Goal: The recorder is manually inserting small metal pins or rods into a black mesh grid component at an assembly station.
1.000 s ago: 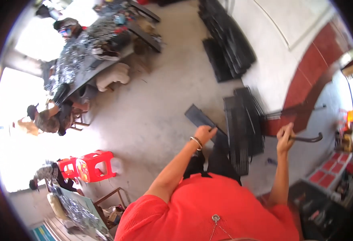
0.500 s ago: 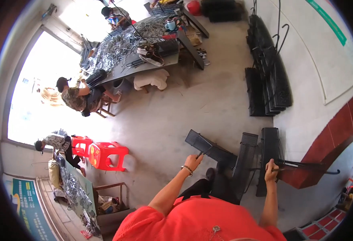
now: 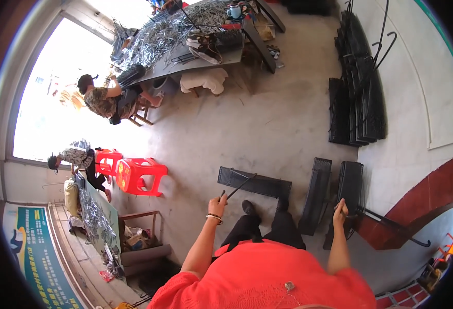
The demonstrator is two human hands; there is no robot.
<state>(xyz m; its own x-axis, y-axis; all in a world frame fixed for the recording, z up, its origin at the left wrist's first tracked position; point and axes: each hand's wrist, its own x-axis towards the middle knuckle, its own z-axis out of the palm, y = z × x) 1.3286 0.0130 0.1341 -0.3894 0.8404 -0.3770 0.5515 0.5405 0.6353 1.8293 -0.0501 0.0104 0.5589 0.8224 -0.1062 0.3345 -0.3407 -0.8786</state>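
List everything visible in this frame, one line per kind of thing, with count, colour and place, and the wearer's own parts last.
flat black bundle: one, black, on the floor ahead of the feet
upright black bundles: two, black, floor by the right hand
stacked black bundles: several, black, along the right wall
plastic stools: two, red, floor at left
work table: one, heaped with grey metal rods, top centre
seated people: two, at left near the bright opening
thin rod: one, dark, in the left hand's fingers
long hooked rod: one, dark, at the right hand
left hand: holding the thin rod
right hand: gripping the hooked rod
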